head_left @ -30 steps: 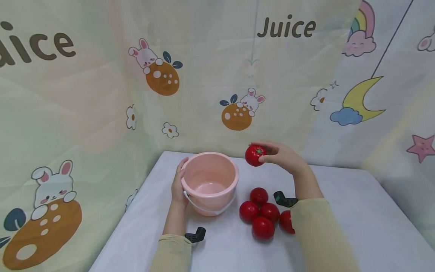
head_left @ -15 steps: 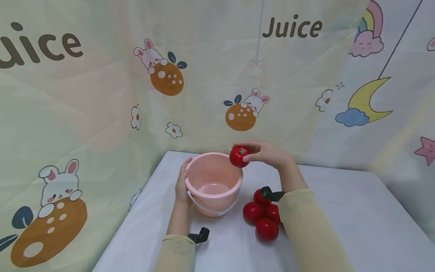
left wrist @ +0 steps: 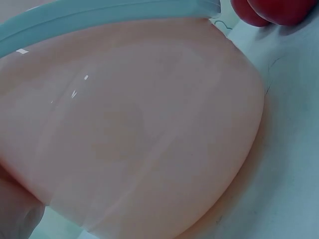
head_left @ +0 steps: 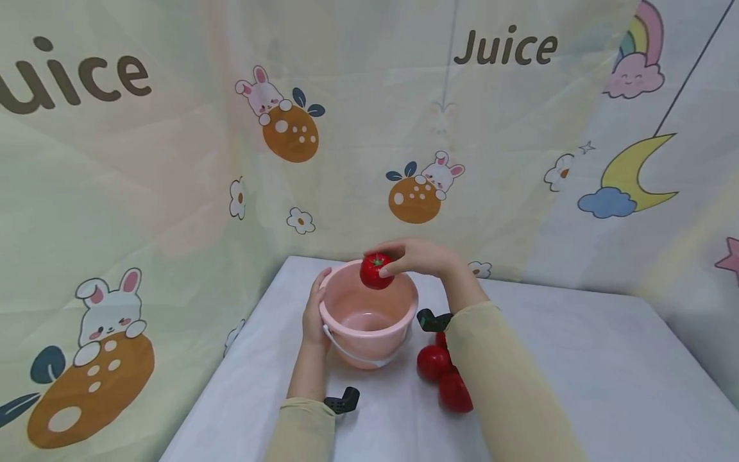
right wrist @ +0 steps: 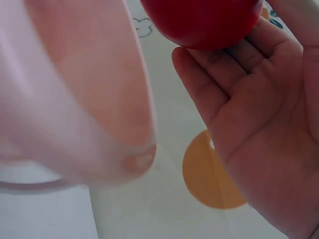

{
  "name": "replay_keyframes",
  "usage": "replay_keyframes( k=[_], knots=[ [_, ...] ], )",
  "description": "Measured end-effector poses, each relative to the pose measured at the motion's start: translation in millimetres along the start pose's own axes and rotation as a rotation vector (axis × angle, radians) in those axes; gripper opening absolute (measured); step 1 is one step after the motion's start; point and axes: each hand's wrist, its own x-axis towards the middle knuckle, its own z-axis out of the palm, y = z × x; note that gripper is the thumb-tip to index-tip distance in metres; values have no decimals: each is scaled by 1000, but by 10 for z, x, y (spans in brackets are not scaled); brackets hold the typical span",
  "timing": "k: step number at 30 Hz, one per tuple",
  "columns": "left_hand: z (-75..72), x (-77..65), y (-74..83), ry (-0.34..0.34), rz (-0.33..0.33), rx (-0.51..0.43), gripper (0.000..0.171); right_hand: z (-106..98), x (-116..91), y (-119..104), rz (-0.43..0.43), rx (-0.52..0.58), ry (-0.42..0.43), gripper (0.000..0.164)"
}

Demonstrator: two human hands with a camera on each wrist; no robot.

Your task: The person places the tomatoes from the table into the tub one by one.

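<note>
A pink bucket [head_left: 369, 346] with a white handle stands upright on the table. My left hand [head_left: 314, 317] holds it at the left side, fingertips up near the rim. In the left wrist view the bucket's wall [left wrist: 139, 124] takes up most of the frame, with a bit of the hand [left wrist: 17, 211] at the lower left. A red tomato [head_left: 376, 273] with a green stem top is gripped between the fingers and thumb of my right hand [head_left: 418, 258], over the far part of the bucket's opening. From the right wrist, the tomato [right wrist: 209, 20] shows at the fingertips.
Several more red tomatoes [head_left: 433, 363] lie grouped right of the bucket, partly hidden behind the right sleeve [head_left: 499, 366]. A white cloth covers the table [head_left: 583, 359]. Behind it hangs a printed curtain [head_left: 346, 96] with rabbits, fruit and lettering.
My right hand has carried the tomato leftward, from right of the bucket to over its opening. The right sleeve now covers more of the grouped tomatoes. The left hand stays on the bucket.
</note>
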Motion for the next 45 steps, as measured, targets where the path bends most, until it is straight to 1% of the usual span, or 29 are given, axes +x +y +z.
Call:
replay_keyframes(
  k=[3, 7, 13, 15, 20, 24, 28, 33, 38, 45],
  knots=[
    [7, 6, 0, 0, 4, 17, 41, 24, 113, -44, -6, -55, -56, 55],
    [4, 10, -9, -5, -7, 33, 43, 74, 236, -53, 12, -127, -110, 52],
    [-10, 12, -11, -8, -13, 38, 43, 219, 401, -63, 44, -165, -202, 54],
    [-16, 11, -11, 4, -13, 49, 44, 281, 453, -90, 46, -189, -235, 51],
    [-6, -15, -35, 35, -19, 76, 47, 431, 524, -136, 71, -254, -278, 39],
    [8, -30, -44, 49, -24, 88, 46, 509, 560, -104, 106, -222, -304, 41],
    [17, -17, -25, 41, -15, 83, 44, 525, 596, -73, 139, -195, -339, 46],
    [21, -6, -6, 36, -10, 77, 46, 546, 607, -87, 151, -190, -376, 44],
    [16, -5, -16, 38, -14, 71, 50, 561, 593, -94, 163, -150, -412, 42],
    [14, -9, -5, 39, -20, 43, 42, 573, 558, -85, 167, -149, -407, 37]
  ],
)
